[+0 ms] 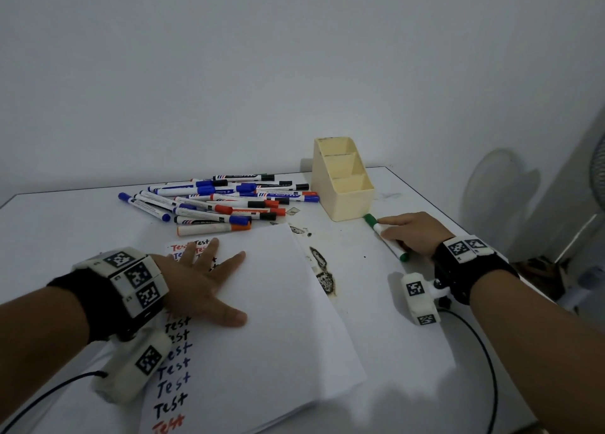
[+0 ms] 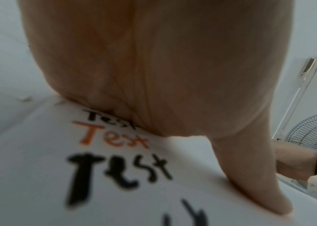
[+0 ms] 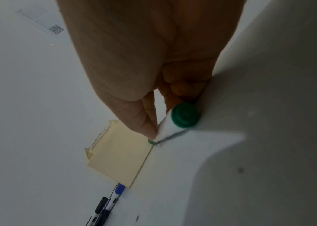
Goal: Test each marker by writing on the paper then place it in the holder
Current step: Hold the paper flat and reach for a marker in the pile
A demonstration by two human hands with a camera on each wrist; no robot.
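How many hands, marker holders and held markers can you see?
Hands: 2, left hand and right hand
Marker holder: 1
Held markers: 1, the green marker
Total: 4

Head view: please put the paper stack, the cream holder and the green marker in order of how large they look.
1. Paper stack, largest, though it lies nearest the camera.
2. Cream holder.
3. Green marker, smallest, partly covered by the right hand.
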